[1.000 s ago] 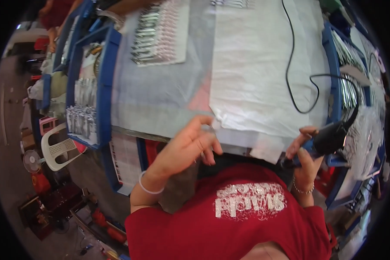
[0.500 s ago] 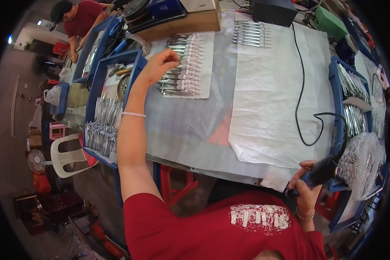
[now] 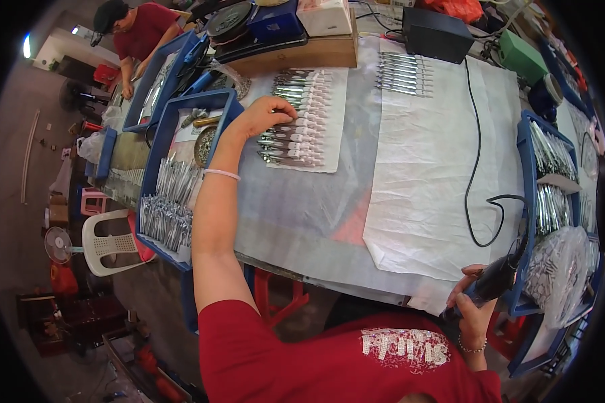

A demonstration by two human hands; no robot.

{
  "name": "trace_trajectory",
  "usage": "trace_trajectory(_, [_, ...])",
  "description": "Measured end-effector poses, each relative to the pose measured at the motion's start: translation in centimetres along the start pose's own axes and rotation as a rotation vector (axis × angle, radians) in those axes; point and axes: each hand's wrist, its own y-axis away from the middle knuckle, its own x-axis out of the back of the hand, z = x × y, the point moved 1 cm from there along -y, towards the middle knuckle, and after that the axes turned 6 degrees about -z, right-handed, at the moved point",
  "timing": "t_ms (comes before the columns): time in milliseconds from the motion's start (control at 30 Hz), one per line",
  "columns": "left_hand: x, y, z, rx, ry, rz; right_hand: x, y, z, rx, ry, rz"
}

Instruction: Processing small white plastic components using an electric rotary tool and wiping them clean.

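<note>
1. The left hand (image 3: pixel 265 117) lay over the left edge of the longer row of slender pieces (image 3: pixel 301 138), its fingers bent and its thumb tucked beneath; whether the fingertips pinched a piece could not be told.
2. This row, silvery at its left ends and pale at its right, was stacked on a white sheet (image 3: pixel 336 138) on the left half of the worktable (image 3: pixel 296 211).
3. The right hand (image 3: pixel 476 310), near the table's front right corner, was wrapped around a dark corded tool (image 3: pixel 496 277), tilted with its upper end toward the right.
4. A black cord (image 3: pixel 478 151) ran in a loose loop across the white cloth (image 3: pixel 430 181).
5. A shorter row of silvery pieces (image 3: pixel 405 74) lay at the far end of the cloth, just beside a black box (image 3: pixel 437 33); a green box (image 3: pixel 521 58) stood farther right.
6. The left blue tray (image 3: pixel 232 106), beside the left forearm, held many silvery pieces; the right blue tray (image 3: pixel 530 168) held others, with a clear plastic bag (image 3: pixel 556 272) near the tool.
7. At the upper left, a co-worker (image 3: pixel 148 32) leaned over another work surface.
</note>
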Motion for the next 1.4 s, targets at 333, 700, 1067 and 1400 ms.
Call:
trace_trajectory(333, [-1.1,-2.9,5.8,-0.173,-0.227,0.261,1.6,0.1,-0.3,0.030,-0.019,-0.004])
trace_trajectory(700, [-13.4,-17.8,12.4,-0.183,-0.631,0.290,3.0,1.9,-0.1,0.070,0.014,-0.008])
trace_trajectory(1067, [-14.0,-20.3,11.2,-0.048,-0.654,0.334,3.9,2.5,-0.6,0.044,-0.021,0.096])
trace_trajectory(1400, [-17.2,-14.2,15.7,-0.355,-0.092,0.346,3.6,4.8,-0.1,0.154,-0.010,0.032])
